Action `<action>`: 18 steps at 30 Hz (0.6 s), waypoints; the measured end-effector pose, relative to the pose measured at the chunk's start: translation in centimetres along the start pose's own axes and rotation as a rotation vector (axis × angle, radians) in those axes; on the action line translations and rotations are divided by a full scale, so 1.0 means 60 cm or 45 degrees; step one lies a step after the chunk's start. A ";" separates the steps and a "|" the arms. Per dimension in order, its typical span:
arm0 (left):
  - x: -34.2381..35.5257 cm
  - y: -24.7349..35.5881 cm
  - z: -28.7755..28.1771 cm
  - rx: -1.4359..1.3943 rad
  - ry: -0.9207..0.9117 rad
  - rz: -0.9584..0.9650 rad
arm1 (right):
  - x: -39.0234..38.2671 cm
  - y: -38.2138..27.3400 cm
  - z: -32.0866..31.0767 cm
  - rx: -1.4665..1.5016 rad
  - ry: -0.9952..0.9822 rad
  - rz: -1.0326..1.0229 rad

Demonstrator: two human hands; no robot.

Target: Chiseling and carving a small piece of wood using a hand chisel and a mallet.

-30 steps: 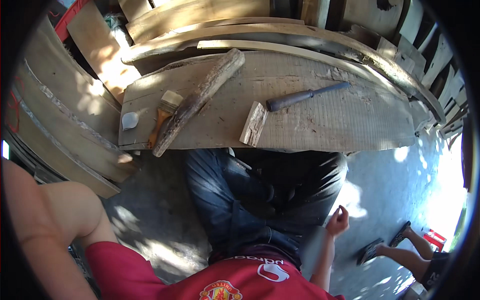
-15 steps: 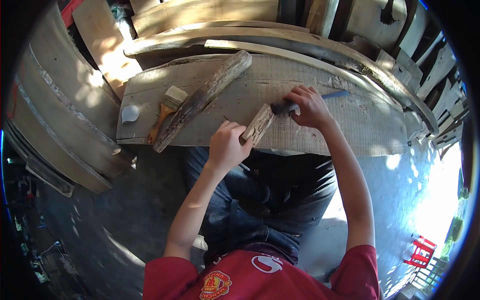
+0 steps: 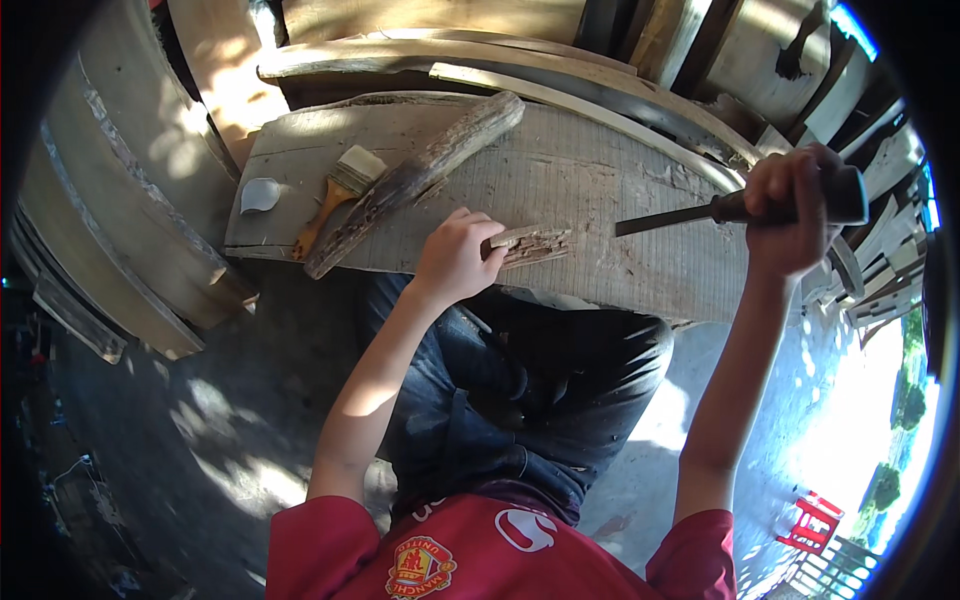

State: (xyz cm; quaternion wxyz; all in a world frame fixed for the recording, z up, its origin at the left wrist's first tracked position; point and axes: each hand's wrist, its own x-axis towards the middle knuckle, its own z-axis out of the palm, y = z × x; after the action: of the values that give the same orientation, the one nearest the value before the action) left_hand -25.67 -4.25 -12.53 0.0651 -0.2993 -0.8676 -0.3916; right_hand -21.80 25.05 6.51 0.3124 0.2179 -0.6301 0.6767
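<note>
My left hand [image 3: 462, 258] is closed round the near end of a short, rough piece of wood [image 3: 537, 246], which it holds at the front part of a wide wooden plank [image 3: 590, 180]. Raised at the right, my right hand [image 3: 796, 212] grips the dark handle of a chisel [image 3: 680, 219]. The chisel's flat blade points left, toward the wood piece but apart from it. A longer weathered stick [image 3: 420, 183] lies slantwise across the plank, left of my left hand. Beside it rests a flat paintbrush [image 3: 340, 197] with an orange-brown handle.
A small white piece [image 3: 260, 195] lies at the plank's left end. Long boards [image 3: 130, 200] lean at the left, and curved-looking timber strips [image 3: 500, 52] run behind the plank. On the floor at the lower right stands a red stool [image 3: 811, 523].
My right hand has lifted away to the right and turned the chisel, so its blade now points left. The wood piece in my left hand has tilted to lie more level, pointing right.
</note>
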 end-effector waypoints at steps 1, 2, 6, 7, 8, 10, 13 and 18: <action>-0.001 -0.002 0.000 -0.004 -0.001 0.002 | 0.007 -0.017 0.006 0.124 -0.056 -0.002; -0.001 -0.004 -0.001 -0.001 -0.013 0.003 | 0.003 -0.032 0.021 0.267 -0.012 0.010; 0.002 -0.002 0.001 -0.049 -0.020 0.044 | -0.008 -0.048 0.064 0.490 -0.029 0.003; 0.002 -0.002 0.000 -0.049 -0.019 0.048 | -0.011 -0.044 0.077 0.513 0.059 -0.002; 0.002 -0.003 -0.001 -0.053 -0.037 0.042 | -0.016 -0.042 0.094 0.493 0.159 -0.001; 0.002 -0.003 -0.006 -0.055 -0.055 0.037 | -0.013 -0.027 0.088 0.456 -0.233 -0.070; 0.003 -0.007 -0.006 -0.058 -0.078 0.062 | -0.008 -0.011 0.105 0.459 -0.271 -0.058; 0.004 -0.009 -0.004 -0.069 -0.052 0.052 | 0.004 -0.010 0.146 0.301 0.065 -0.032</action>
State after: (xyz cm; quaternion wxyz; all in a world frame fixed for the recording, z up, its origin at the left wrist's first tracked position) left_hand -26.23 -4.57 -12.64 0.0473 -0.3266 -0.8515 -0.4074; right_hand -22.40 16.44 8.08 0.3089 0.2438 -0.5350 0.7476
